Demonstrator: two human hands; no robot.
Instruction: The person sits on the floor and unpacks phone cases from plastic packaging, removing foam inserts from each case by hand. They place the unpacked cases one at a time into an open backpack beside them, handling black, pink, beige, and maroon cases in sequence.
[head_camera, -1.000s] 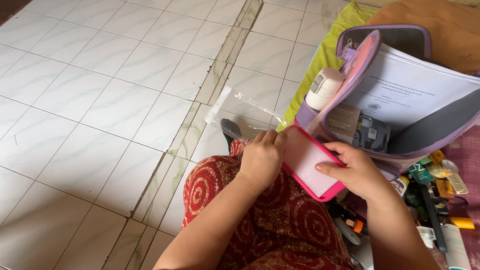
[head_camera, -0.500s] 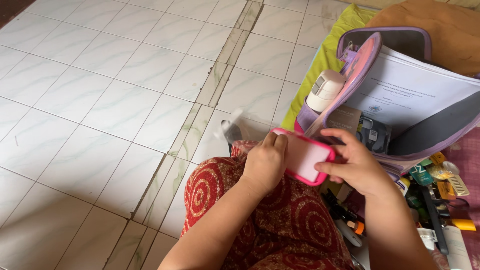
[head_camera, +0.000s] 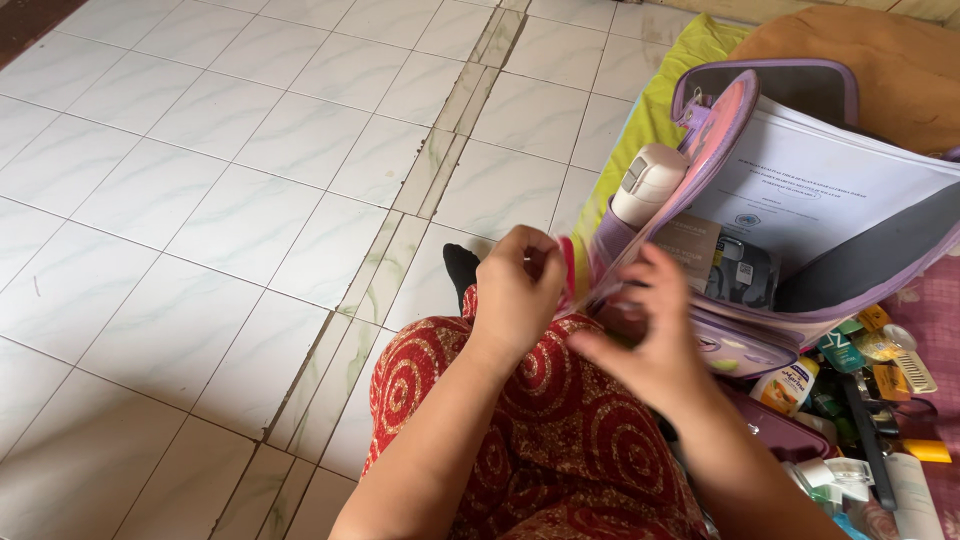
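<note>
Holding both hands close together over our lap, we've got the left hand (head_camera: 517, 292) curled w/ knuckles up, fingertips pinched on the near edge of the pink-rimmed case (head_camera: 569, 268), which now stands almost edge-on between the two hands, just a thin pink strip showing. The right hand (head_camera: 645, 340) is blurred w/ motion, fingers spread & bent, thumb side toward the case; can't tell if it actually grips it or only brushes it. Both forearms run in from the bottom of frame, over our red patterned skirt (head_camera: 560, 440).

Vs. half a sec ago: the case lay flat-ish w/ its pale face up & the right hand clamped its far end; now it's turned upright & that face is gone from view. The clear plastic bag that was just beyond the left hand isn't visible anymore. A black sock toe (head_camera: 460, 268) shows just left of the left hand.

Right behind the right hand sits the open purple backpack (head_camera: 800, 290), w/ white papers (head_camera: 820, 180) & a white bottle (head_camera: 648, 180) inside. Small toiletries (head_camera: 860, 400) lie scattered to the right of the right arm. Tiled floor (head_camera: 220, 200) spreads well left of the hands.
</note>
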